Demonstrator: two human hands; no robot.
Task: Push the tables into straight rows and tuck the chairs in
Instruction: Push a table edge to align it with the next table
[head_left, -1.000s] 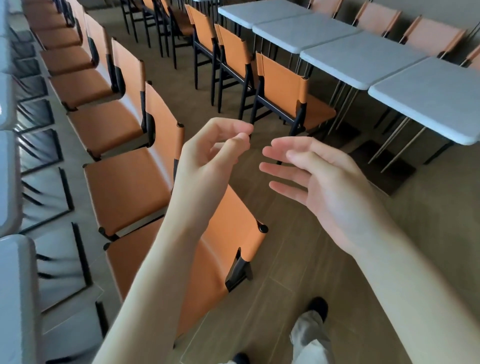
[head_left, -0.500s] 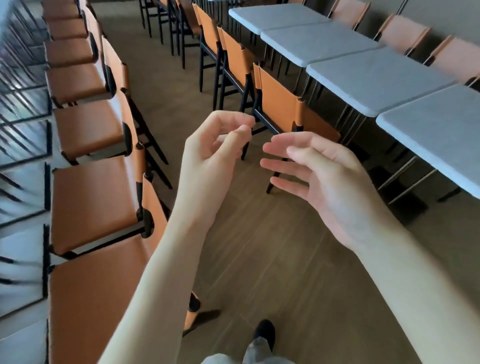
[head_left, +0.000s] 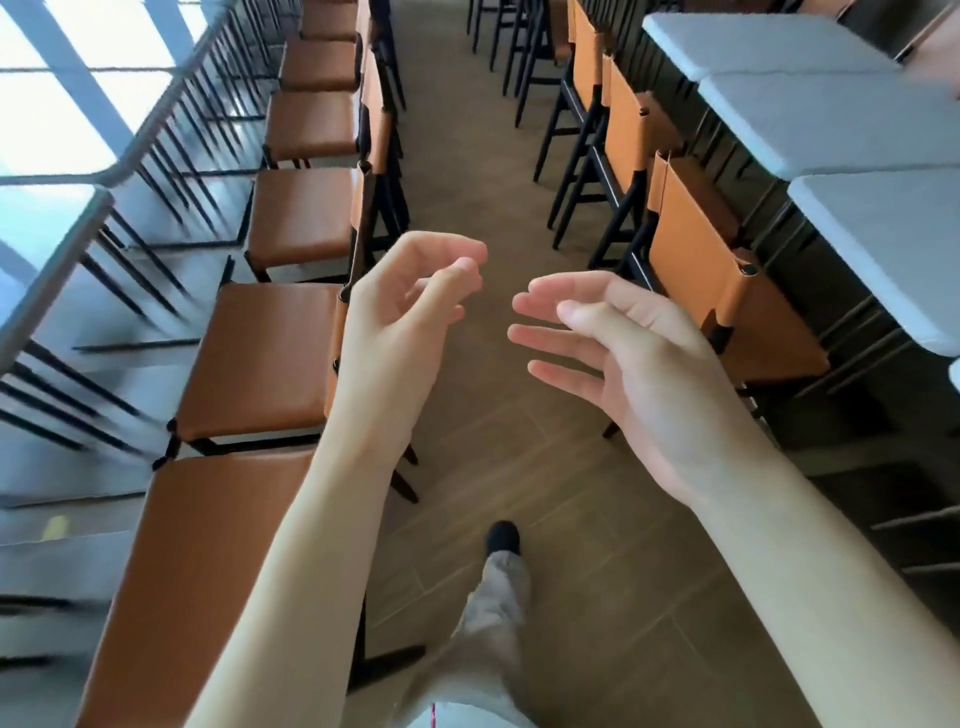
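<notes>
1. I am looking down an aisle of bare wooden floor running from 6 o'clock up to 12 o'clock, with a row of chairs closing it in on each side.
2. At 9 o'clock the left row of chairs is showing its orange seats to me, backs edging the aisle; black table legs and a pale tabletop are lying beyond them, blurred.
3. At 3 o'clock the right row of chairs is standing with orange backs toward the aisle, seats reaching under the grey tables, which are sitting edge to edge in a line toward 1 o'clock.
4. My left hand is hanging over the aisle just beside the nearest left chair back, palm turned inward, fingers loosely curled with the thumb near the fingertips, gripping nothing.
5. My right hand is floating at centre right, palm facing left, fingers nearly straight and slightly spread, holding nothing.
6. The two hands are near each other but apart, and neither is touching a chair or table.
7. At 6 o'clock a leg in light trousers is stepping forward, its dark shoe landing on the floor.
</notes>
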